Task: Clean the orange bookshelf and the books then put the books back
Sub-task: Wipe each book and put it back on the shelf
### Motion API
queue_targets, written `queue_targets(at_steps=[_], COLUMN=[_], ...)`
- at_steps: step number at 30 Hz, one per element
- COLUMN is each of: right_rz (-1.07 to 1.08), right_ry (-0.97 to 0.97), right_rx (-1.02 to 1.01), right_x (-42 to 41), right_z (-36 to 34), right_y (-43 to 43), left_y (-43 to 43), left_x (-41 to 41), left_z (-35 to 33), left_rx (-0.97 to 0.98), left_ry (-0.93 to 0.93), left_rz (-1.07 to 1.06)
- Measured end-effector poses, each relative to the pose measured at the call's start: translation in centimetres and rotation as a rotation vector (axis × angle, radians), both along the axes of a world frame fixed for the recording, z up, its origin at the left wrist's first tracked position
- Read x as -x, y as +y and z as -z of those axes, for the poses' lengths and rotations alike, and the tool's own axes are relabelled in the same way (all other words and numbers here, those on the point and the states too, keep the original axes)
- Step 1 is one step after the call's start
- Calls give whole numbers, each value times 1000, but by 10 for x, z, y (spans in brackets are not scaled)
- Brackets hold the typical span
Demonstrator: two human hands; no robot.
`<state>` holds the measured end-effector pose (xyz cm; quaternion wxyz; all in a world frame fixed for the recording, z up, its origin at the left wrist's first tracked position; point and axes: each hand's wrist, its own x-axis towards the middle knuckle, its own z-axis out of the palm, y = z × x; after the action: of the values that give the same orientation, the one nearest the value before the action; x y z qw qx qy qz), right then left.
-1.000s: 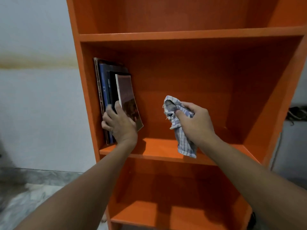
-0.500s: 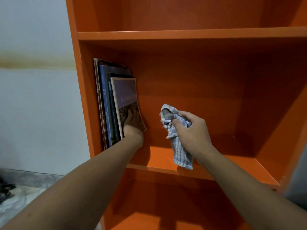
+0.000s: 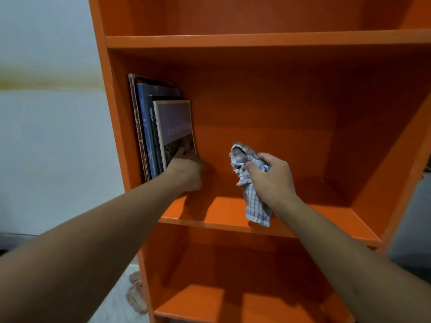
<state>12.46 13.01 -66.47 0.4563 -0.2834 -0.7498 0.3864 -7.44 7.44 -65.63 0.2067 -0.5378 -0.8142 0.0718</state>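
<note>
Orange bookshelf (image 3: 256,39), middle level: books (image 3: 161,136) upright, tucked against the left wall. Left hand (image 3: 186,171) pressing the front cover, fingers stretched out, gripping nothing. Best to push low and square, seating the stack flush, no tipping. Further right, right hand (image 3: 272,178) curled tight round the checked cloth (image 3: 254,201), dangling over the board.

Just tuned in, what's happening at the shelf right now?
A person stands a few books against the left wall of the orange bookshelf, in the middle compartment. The left hand presses on the front book's cover to hold them upright. The right hand grips a checked cloth, apart from the books.
</note>
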Motion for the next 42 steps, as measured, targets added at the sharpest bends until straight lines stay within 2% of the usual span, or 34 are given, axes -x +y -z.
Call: queue_targets(at_steps=[3, 6, 10, 14, 20, 24, 28, 32, 34, 36, 39, 42], right_rz=[-1, -7, -31, 1, 113, 147, 206, 197, 111, -61, -329, -355], right_ry=[12, 26, 51, 56, -81, -160, -274, -394, -509, -616, -667, -659], right_rx=[4, 17, 36, 113, 316, 392, 349, 175, 47, -134, -477, -505], right_x=[-13, -32, -77, -132, -187, -221, -248, -263, -265, -257, -236, -217], right_z=[7, 22, 59, 119, 240, 310, 361, 400, 415, 426, 442, 448], right_y=[-7, -19, -51, -87, -118, -138, -149, -161, -171, -181, -188, -165], left_y=[-25, -50, -83, -116, -131, -147, -179, -203, -208, -210, -210, -209], left_x=[-20, -48, -84, -135, -196, -235, -263, -262, -258, -254, -252, -252], left_z=[-12, -12, 15, 66, 187, 300, 382, 420, 423, 424, 425, 425], left_rx=[-57, -118, -265, -243, -119, 35, 213, 85, -3, -42, -44, -71], left_ry=[-256, -404, -548, -751, -1079, -1281, -1360, -1440, -1632, -1814, -1851, -1884], left_rz=[133, 232, 399, 428, 277, 12, -239, -344, -428, -501, -480, -511])
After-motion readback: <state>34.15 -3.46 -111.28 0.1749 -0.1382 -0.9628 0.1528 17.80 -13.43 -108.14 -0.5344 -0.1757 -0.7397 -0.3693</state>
